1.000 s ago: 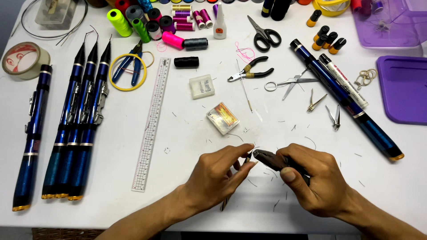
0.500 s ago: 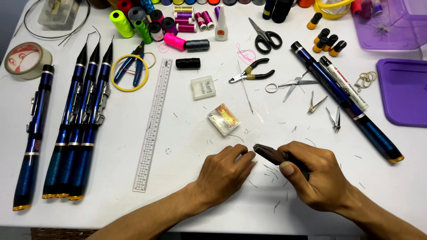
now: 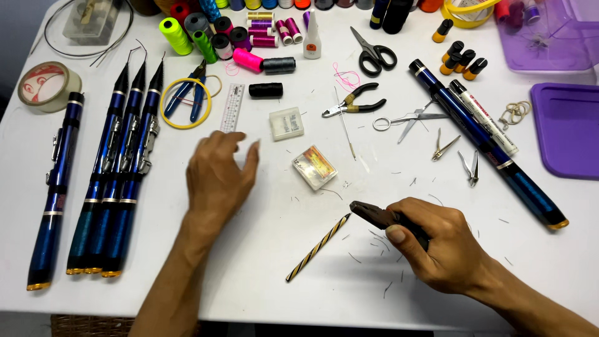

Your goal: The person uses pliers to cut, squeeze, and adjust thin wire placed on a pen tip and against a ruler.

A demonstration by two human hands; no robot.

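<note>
My right hand [image 3: 437, 244] grips a small dark pair of pliers [image 3: 374, 215] near the table's front edge, jaws pointing left. Just left of the jaws a thin black-and-gold striped rod piece [image 3: 318, 247] lies slanted on the white table [image 3: 268, 274], touching nothing. My left hand [image 3: 218, 178] hovers open over the clear ruler [image 3: 233, 107], fingers spread and pointing away from me, holding nothing. A small orange-labelled clear box [image 3: 315, 167] lies between the two hands.
Several dark blue rod sections [image 3: 118, 168] lie at the left, one more [image 3: 480, 140] at the right beside a marker. Thread spools [image 3: 249, 34], scissors [image 3: 373, 53], pliers [image 3: 352, 101], tape roll [image 3: 47, 84] and purple trays [image 3: 568, 128] line the back and right. Thread clippings litter the front.
My left hand has let go of the striped rod piece and moved up and left over the ruler. The striped piece now lies on the table; the right hand still holds the pliers.
</note>
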